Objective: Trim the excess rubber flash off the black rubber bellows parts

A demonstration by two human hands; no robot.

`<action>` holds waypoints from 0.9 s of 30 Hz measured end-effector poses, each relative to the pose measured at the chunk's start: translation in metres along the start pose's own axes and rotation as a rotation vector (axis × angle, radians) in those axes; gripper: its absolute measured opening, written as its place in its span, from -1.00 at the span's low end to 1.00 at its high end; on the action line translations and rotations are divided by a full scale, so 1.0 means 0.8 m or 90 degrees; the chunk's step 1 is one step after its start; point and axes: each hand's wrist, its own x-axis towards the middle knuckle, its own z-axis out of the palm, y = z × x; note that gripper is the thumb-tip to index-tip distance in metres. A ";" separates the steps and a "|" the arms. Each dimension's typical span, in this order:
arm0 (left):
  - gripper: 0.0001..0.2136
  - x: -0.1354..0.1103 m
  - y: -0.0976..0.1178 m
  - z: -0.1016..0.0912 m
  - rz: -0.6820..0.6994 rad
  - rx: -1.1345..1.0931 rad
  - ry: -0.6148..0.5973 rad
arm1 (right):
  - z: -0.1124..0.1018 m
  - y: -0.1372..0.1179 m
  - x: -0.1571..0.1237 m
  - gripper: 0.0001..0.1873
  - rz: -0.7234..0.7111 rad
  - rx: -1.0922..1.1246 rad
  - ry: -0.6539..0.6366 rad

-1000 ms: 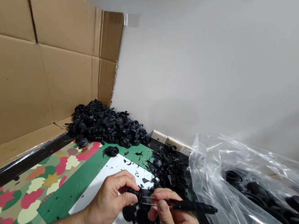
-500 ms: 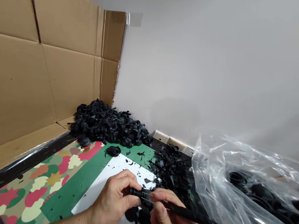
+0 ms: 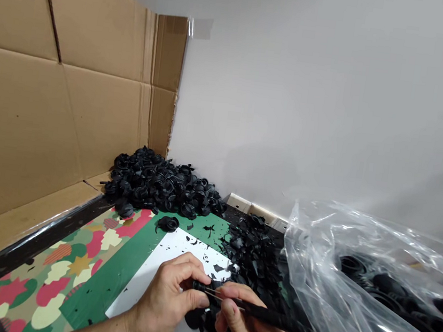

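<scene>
And the two hands draw close together now! The left hand (image 3: 168, 302) pinches a small, black, ribbed piece (image 3: 200, 286) between thumb and forefinger. The right hand (image 3: 250, 326) grips a slim tool with a black handle (image 3: 273, 318) and two thin, straight metal rods (image 3: 214, 293), its fingers wrapped near the base of the rods.

Here's the change: in the last second the handle tips down at its rear, then the right hand slides in toward the left, and less of the rods shows between them. I'd judge the tool is being worked at the ribbed piece; whether the tips are inside it, I can't tell.

All this happens above the white, flat sheet (image 3: 140, 285), toward its right edge, with a heap of black, flaky scraps (image 3: 255, 251) spilling over its far right corner. Just off its far left corner, one loose, black, curled piece (image 3: 168, 224) sits on the green, flat board (image 3: 105, 286), and nothing touches it.
</scene>
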 end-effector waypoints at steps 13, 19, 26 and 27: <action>-0.87 -0.006 -0.003 0.011 -0.100 -0.107 -0.010 | -0.039 -0.009 0.023 -0.80 -0.294 -0.329 0.093; -0.84 0.001 0.000 0.009 -0.124 -0.148 -0.012 | -0.041 -0.011 0.029 -0.62 -0.077 -0.269 0.169; -0.79 0.000 0.000 0.008 -0.168 -0.133 0.003 | -0.018 -0.002 0.012 -0.66 -0.051 -0.135 0.089; -0.78 -0.001 0.001 0.008 -0.188 -0.123 0.007 | -0.015 -0.001 0.010 -0.67 -0.051 -0.121 0.079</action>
